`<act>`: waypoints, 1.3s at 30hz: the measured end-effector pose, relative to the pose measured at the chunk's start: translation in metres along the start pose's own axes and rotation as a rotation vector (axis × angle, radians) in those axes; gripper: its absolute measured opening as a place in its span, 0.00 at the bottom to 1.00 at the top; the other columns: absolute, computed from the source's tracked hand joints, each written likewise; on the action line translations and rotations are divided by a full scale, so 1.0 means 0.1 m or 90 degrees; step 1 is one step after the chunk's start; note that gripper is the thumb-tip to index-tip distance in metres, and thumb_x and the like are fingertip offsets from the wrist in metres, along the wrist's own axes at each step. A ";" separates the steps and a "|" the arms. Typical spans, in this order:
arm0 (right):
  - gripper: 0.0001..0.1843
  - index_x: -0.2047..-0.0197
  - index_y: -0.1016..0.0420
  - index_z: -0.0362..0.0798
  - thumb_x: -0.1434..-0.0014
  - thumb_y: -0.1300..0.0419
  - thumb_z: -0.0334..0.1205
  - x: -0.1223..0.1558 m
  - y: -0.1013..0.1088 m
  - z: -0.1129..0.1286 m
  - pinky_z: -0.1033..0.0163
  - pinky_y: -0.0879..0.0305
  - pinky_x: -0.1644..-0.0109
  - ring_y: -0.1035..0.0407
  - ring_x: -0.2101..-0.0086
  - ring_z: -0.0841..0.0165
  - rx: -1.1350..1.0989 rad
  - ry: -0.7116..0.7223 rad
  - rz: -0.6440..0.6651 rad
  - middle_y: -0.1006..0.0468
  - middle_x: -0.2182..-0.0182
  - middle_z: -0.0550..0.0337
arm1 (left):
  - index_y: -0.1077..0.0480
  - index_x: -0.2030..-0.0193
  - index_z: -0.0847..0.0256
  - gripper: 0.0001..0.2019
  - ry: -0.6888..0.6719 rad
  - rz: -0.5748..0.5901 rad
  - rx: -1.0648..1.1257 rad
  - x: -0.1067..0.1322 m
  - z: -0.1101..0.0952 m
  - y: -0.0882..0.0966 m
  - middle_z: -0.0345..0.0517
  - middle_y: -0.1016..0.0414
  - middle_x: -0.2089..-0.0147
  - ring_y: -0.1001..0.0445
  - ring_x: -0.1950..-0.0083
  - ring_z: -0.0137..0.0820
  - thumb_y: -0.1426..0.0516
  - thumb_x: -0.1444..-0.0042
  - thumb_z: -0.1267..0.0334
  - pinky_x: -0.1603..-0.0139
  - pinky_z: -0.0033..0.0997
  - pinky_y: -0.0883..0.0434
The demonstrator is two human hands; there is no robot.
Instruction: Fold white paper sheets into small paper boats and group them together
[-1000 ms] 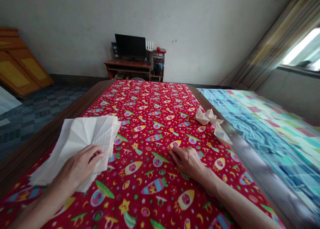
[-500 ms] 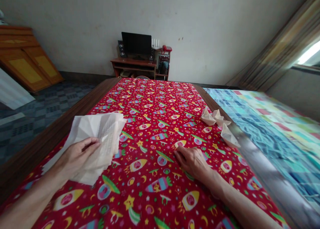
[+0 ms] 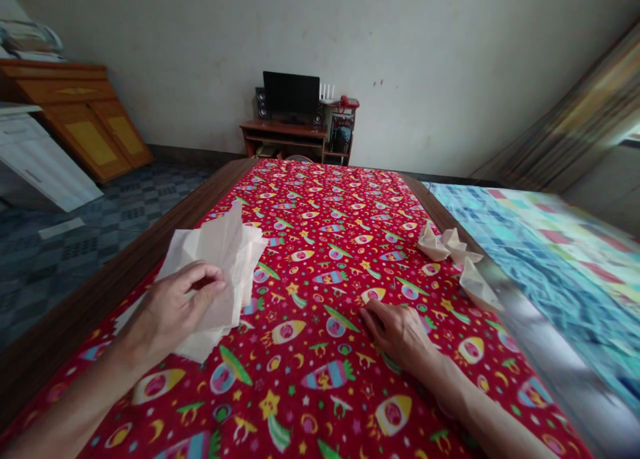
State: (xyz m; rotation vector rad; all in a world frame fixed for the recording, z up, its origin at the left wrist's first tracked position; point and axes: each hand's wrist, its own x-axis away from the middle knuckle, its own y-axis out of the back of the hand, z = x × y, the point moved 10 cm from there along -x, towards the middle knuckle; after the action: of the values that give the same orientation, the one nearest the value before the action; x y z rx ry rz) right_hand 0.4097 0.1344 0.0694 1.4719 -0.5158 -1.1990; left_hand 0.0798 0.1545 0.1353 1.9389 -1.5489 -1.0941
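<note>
My left hand is over a loose pile of thin, pale paper at the left of the table. Its thumb and index finger pinch the top sheet of paper, which stands partly raised with its far edge up. On the red patterned cloth, right of the middle, rests my right hand. Its fingers are curled in, and nothing shows in them. Beyond it, near the right edge of the cloth, sit a few folded paper boats in the same pale paper.
A monitor with speakers stands on a small desk past the table's far end. A bed with a blue checked cover adjoins the right side. Wooden cabinets stand at the far left.
My left hand has lifted the top sheet off the pile, raising its far edge. The right hand stays on the cloth. The camera view has turned slightly left.
</note>
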 end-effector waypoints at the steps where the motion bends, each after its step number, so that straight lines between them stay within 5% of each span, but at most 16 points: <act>1: 0.17 0.73 0.32 0.47 0.34 0.50 0.42 0.00 0.02 0.01 0.66 0.54 0.78 0.40 0.84 0.74 -0.008 0.005 -0.007 0.31 0.83 0.63 | 0.32 0.70 0.59 0.12 -0.080 0.045 0.015 0.03 -0.23 -0.09 0.38 0.28 0.70 0.31 0.68 0.29 0.48 0.48 0.53 0.64 0.24 0.35; 5: 0.10 0.55 0.30 0.45 0.34 0.50 0.37 0.00 0.18 0.09 0.66 0.36 0.67 0.29 0.66 0.67 -0.062 0.050 -0.088 0.24 0.65 0.53 | 0.35 0.71 0.59 0.09 -0.215 0.168 0.058 0.21 -0.87 -0.55 0.40 0.31 0.71 0.32 0.69 0.28 0.50 0.41 0.62 0.66 0.24 0.36; 7: 0.16 0.44 0.36 0.46 0.36 0.48 0.36 0.03 0.27 0.13 0.62 0.32 0.59 0.31 0.56 0.63 -0.064 0.074 -0.135 0.27 0.54 0.48 | 0.35 0.70 0.60 0.08 -0.246 0.235 0.080 0.29 -1.08 -0.88 0.40 0.30 0.70 0.31 0.68 0.28 0.50 0.41 0.66 0.66 0.25 0.37; 11: 0.29 0.36 0.46 0.49 0.38 0.44 0.34 0.07 0.29 0.24 0.49 0.35 0.46 0.43 0.41 0.54 -0.030 0.123 -0.151 0.45 0.37 0.41 | 0.32 0.69 0.60 0.05 -0.264 0.331 0.074 0.40 -1.28 -1.46 0.41 0.28 0.68 0.29 0.65 0.30 0.47 0.43 0.67 0.64 0.26 0.37; 15: 0.26 0.38 0.40 0.50 0.39 0.45 0.31 0.06 0.14 0.29 0.44 0.38 0.42 0.51 0.37 0.51 -0.039 0.172 -0.077 0.51 0.34 0.42 | 0.30 0.68 0.61 0.04 -0.252 0.371 0.118 0.45 -1.38 -1.76 0.42 0.26 0.67 0.28 0.64 0.30 0.45 0.44 0.68 0.63 0.26 0.36; 20: 0.15 0.54 0.26 0.47 0.40 0.50 0.26 0.02 0.09 0.27 0.52 0.32 0.45 0.38 0.43 0.60 -0.186 0.214 -0.044 0.27 0.50 0.47 | 0.28 0.68 0.62 0.06 -0.250 0.385 0.179 0.43 -1.41 -1.78 0.41 0.25 0.68 0.27 0.67 0.28 0.45 0.43 0.67 0.64 0.24 0.33; 24: 0.16 0.56 0.25 0.47 0.39 0.51 0.26 0.00 0.11 0.24 0.52 0.31 0.45 0.34 0.46 0.62 -0.272 0.218 -0.063 0.23 0.54 0.49 | 0.30 0.50 0.62 0.17 -0.327 0.348 0.176 0.36 -1.17 -1.56 0.47 0.25 0.52 0.27 0.51 0.31 0.51 0.43 0.74 0.50 0.27 0.31; 27: 0.15 0.55 0.24 0.47 0.39 0.49 0.27 -0.01 0.10 0.18 0.51 0.32 0.44 0.33 0.46 0.61 -0.340 0.199 -0.065 0.22 0.54 0.49 | 0.38 0.38 0.58 0.30 -0.411 0.372 0.098 0.42 -0.87 -1.44 0.45 0.33 0.39 0.37 0.37 0.32 0.55 0.48 0.81 0.35 0.36 0.40; 30: 0.15 0.54 0.24 0.48 0.39 0.48 0.28 -0.02 0.08 0.12 0.53 0.31 0.45 0.34 0.45 0.62 -0.395 0.173 -0.045 0.22 0.53 0.49 | 0.45 0.34 0.54 0.31 -0.412 0.394 0.046 0.48 -0.63 -1.36 0.44 0.41 0.33 0.46 0.32 0.34 0.54 0.44 0.78 0.33 0.42 0.44; 34: 0.16 0.55 0.22 0.50 0.40 0.48 0.28 -0.04 0.04 0.06 0.53 0.31 0.46 0.35 0.45 0.62 -0.403 0.126 -0.013 0.23 0.51 0.51 | 0.44 0.34 0.52 0.31 -0.428 0.421 0.020 0.55 -0.73 -1.36 0.45 0.43 0.32 0.52 0.30 0.41 0.47 0.44 0.72 0.33 0.52 0.46; 39: 0.15 0.57 0.21 0.50 0.41 0.46 0.29 -0.03 0.08 0.08 0.50 0.32 0.46 0.34 0.45 0.60 -0.294 0.149 -0.024 0.24 0.50 0.50 | 0.36 0.40 0.57 0.24 -0.493 0.407 0.025 0.57 -0.95 -1.41 0.50 0.34 0.37 0.40 0.35 0.42 0.44 0.44 0.63 0.34 0.53 0.47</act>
State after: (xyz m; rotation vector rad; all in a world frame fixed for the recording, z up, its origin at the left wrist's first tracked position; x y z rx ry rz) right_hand 0.4036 0.1308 0.0789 1.2026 -0.0427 -1.0686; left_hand 0.2451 0.1272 0.0699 0.8894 -2.3521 -1.5752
